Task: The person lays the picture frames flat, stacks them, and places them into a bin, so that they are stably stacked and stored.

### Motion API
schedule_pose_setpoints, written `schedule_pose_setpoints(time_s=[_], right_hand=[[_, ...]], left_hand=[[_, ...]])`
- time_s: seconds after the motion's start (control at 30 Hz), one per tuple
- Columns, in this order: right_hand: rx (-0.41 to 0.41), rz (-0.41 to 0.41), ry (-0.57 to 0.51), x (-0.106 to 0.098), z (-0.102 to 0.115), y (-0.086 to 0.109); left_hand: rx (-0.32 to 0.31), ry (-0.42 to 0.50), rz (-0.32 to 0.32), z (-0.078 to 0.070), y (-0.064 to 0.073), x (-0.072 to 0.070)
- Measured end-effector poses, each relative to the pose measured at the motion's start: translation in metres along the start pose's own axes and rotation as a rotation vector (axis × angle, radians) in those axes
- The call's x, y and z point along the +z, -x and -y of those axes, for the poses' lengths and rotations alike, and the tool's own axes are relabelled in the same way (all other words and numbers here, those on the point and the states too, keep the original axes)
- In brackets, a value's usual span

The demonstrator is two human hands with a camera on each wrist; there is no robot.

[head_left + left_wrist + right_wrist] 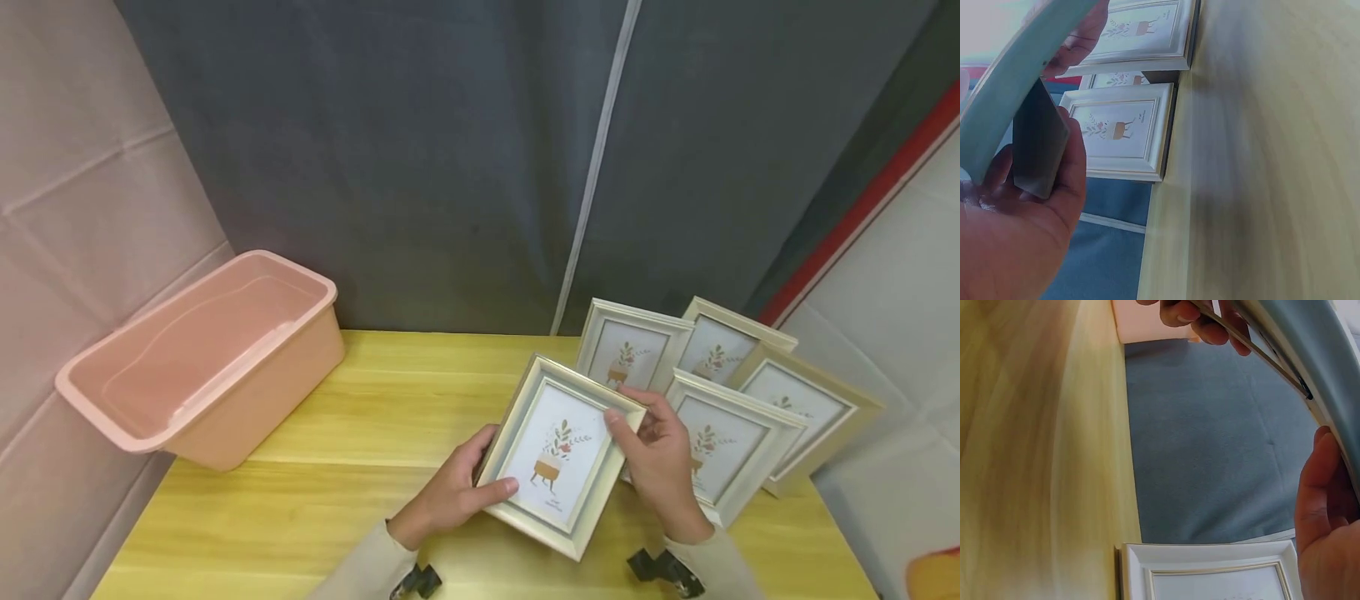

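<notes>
Both hands hold one picture frame (558,458) above the table, its potted-plant print facing up. The left hand (457,487) grips the lower left side, thumb on the front edge. In the left wrist view, the fingers of that hand (1035,231) lie behind the frame, around its dark back stand (1040,144). The right hand (660,454) pinches the upper right side with its thumb on the front. In the right wrist view, the right hand (1329,506) is at the frame's edge (1316,356), and the stand shows as a thin strip angled away from the back.
Several similar frames stand on the right of the table, among them a white one (723,442) close behind the right hand and a beige one (806,408) at far right. A pink plastic bin (262,392) is on the left. A dark curtain (420,167) hangs behind the wooden table (300,517).
</notes>
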State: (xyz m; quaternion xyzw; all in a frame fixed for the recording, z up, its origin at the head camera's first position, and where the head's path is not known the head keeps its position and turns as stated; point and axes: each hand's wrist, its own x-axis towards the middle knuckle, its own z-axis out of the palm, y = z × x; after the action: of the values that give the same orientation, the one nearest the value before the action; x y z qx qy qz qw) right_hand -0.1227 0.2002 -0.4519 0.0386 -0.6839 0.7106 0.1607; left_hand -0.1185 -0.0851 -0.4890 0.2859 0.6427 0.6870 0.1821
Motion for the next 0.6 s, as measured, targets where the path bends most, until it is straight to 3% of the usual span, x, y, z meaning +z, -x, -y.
schedule_pose_setpoints(time_s=[0.1,0.4,0.6], right_hand=[[0.023,-0.019,-0.001,0.003,-0.002,0.003],[0.048,-0.033,-0.068,0.005,-0.004,0.009],[0.081,-0.067,-0.084,0.005,-0.007,0.012]], left_hand=[[-0.018,-0.001,-0.035,0.001,0.005,-0.001],[0.036,-0.012,-0.13,0.003,0.019,-0.01],[0.017,-0.007,-0.186,0.0,0.024,-0.012]])
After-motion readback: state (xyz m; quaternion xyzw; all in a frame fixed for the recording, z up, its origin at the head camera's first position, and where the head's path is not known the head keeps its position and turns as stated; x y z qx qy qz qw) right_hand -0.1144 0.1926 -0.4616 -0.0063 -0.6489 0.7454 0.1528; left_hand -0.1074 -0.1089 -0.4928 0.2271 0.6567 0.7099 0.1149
